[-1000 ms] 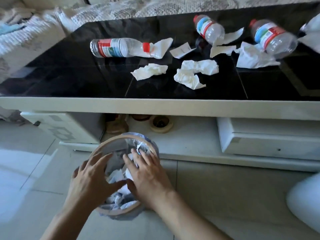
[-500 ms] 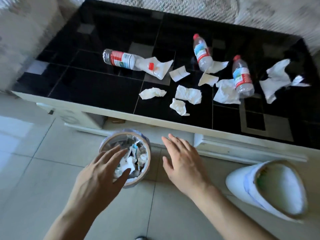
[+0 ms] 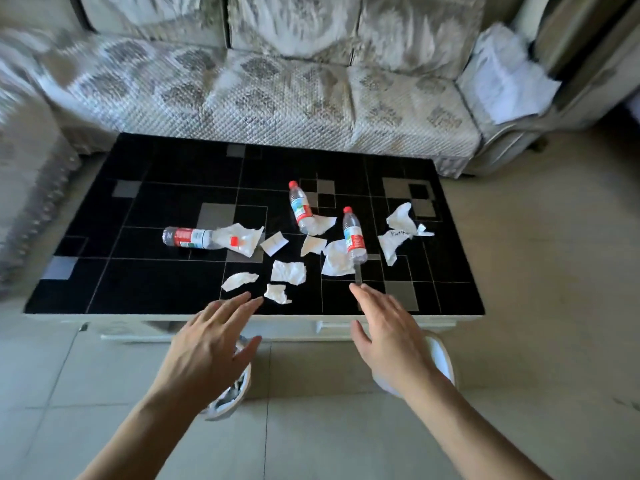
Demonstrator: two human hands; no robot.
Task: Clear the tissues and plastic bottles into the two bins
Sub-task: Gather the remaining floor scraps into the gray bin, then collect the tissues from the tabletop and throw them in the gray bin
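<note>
A: Head view puts both hands over the near edge of the black table [image 3: 104,271], and neither holds anything. The left hand [image 3: 207,351] has its fingers spread and straight; the right hand [image 3: 391,337] is flat, fingers together and pointing forward.

B: What lies closest to each?

A: Just past the left fingertips sits a small crumpled tissue [image 3: 277,294], with a long tissue [image 3: 239,281] a little further left and forward. Ahead of the right fingertips is the nearest bottle [image 3: 354,237], lying partly on a large tissue [image 3: 334,259].

B: How does that bottle lie?

A: Its long axis runs away from the person, base toward the hand and red cap at the far end. I'd judge that the right hand reaches the base first and would have to close across the body from above.

B: And the bins?

A: On the floor under the hands. The tissue bin [image 3: 235,393] shows beneath the left hand with paper in it; the white bin [image 3: 441,358] peeks out behind the right wrist. Two more bottles lie further back.
</note>
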